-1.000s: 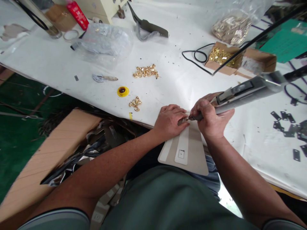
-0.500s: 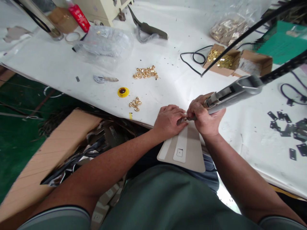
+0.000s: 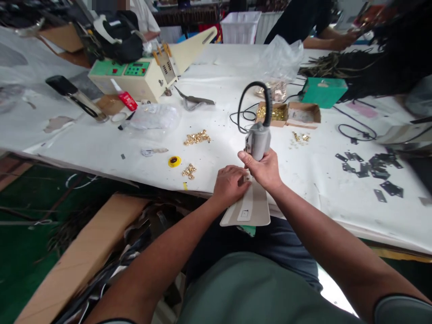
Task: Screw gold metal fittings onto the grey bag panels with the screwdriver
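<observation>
My right hand [image 3: 266,170] is wrapped round a grey electric screwdriver [image 3: 259,140], now held nearly upright with its black cable looping up from the top. Its tip is hidden behind my fingers. Under it lies a beige flat panel [image 3: 258,208] with pale strips, jutting over the table's front edge towards my lap. My left hand [image 3: 231,185] presses the panel's left side, thumb and fingers closed around a small metal fitting [image 3: 247,178] on it. Left of that hand are a small pile of gold-coloured clasps [image 3: 189,171] and a yellow round container [image 3: 174,161].
A larger pile of gold hardware [image 3: 197,137] lies further back. Cardboard boxes of small parts [image 3: 303,115], a green box [image 3: 324,92] and black plates [image 3: 380,165] are to the right. A cream machine [image 3: 130,78] stands back left. Other people's arms show across the table.
The view has tilted up, bringing the far side of the table into sight. The screwdriver has swung from leaning right to nearly upright. My left hand stays at the panel.
</observation>
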Demonstrator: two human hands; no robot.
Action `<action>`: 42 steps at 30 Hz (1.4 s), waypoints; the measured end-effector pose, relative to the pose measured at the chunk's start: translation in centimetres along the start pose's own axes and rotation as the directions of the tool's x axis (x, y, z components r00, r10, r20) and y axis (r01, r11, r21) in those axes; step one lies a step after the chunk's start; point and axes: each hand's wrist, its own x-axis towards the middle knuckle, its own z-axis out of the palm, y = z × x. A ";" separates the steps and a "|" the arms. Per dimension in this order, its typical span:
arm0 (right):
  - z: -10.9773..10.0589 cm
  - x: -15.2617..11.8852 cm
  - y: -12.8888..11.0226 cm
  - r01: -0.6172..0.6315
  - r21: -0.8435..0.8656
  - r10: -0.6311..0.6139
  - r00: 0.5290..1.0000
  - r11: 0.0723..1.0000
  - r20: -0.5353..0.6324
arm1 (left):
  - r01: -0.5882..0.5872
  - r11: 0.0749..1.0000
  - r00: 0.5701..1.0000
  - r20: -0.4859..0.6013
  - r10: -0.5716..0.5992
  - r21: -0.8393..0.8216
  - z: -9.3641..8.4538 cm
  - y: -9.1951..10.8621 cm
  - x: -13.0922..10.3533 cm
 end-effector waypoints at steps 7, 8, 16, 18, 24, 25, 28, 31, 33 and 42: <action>-4.9 1.8 2.6 0.163 -0.658 -0.005 0.972 0.735 0.235 | 0.028 0.998 0.999 0.016 -0.028 0.058 -0.3 0.5 0.2; -5.7 2.1 3.5 0.181 -0.704 0.033 0.960 0.687 0.278 | 0.039 0.996 0.999 0.025 -0.041 0.080 -0.4 0.7 0.4; -7.9 2.7 7.4 0.233 -0.819 0.092 0.941 0.525 0.327 | 0.259 0.966 0.962 0.087 -0.259 0.009 -1.6 1.1 1.2; -8.2 1.6 7.0 0.203 -0.782 0.015 0.965 0.589 0.262 | 0.344 0.919 0.938 0.108 -0.328 -0.194 -2.0 1.0 0.6; -10.3 -6.1 4.4 -0.244 -0.118 0.248 0.968 0.963 0.023 | 0.415 0.401 0.867 0.220 -0.448 -0.817 -3.4 2.1 -3.9; -10.6 -7.8 4.0 -0.318 -0.030 0.319 0.947 0.948 0.043 | 0.405 0.300 0.847 0.230 -0.480 -0.864 -3.5 2.5 -4.8; -10.7 -12.6 3.4 -0.451 0.042 0.447 0.891 0.892 0.084 | 0.320 0.048 0.778 0.234 -0.583 -0.946 -3.4 3.3 -7.4; -9.8 -16.1 3.1 -0.521 -0.025 0.521 0.853 0.853 0.020 | 0.236 -0.138 0.722 0.268 -0.638 -0.962 -3.2 3.6 -9.4; -9.1 -17.5 3.0 -0.561 -0.073 0.557 0.828 0.825 -0.065 | 0.214 -0.211 0.698 0.300 -0.650 -0.954 -3.2 3.7 -10.5; -7.4 -17.6 0.2 -0.648 0.326 0.646 0.752 0.689 0.130 | 0.254 -0.258 0.617 0.362 -0.699 -0.932 -3.4 3.3 -12.8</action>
